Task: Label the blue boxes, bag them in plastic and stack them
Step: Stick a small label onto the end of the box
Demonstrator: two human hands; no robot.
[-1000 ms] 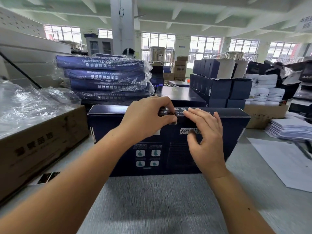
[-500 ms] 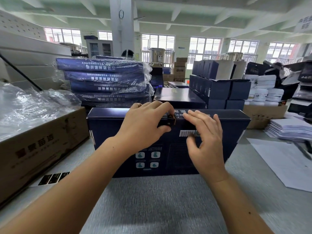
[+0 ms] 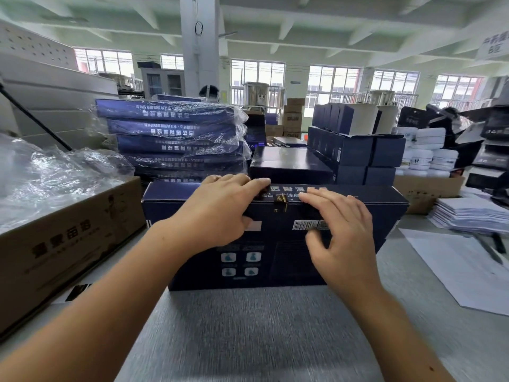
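Box [image 3: 165, 208] with label [image 3: 305, 224] on front, not yet bagged — left hand [image 3: 220, 213] clasping its top edge, right hand [image 3: 341, 232] flat, fingers [image 3: 325, 198] spread; bagged stack [image 3: 170, 128] behind.

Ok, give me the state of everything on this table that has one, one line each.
blue box: closed, standing on its long side, unbagged.
clasp: down over the seam.
barcode label: stuck on the box's front.
left hand: grips the box's top edge.
right hand: fingers flat on the top edge.
bagged stack: wrapped in plastic, piled behind.
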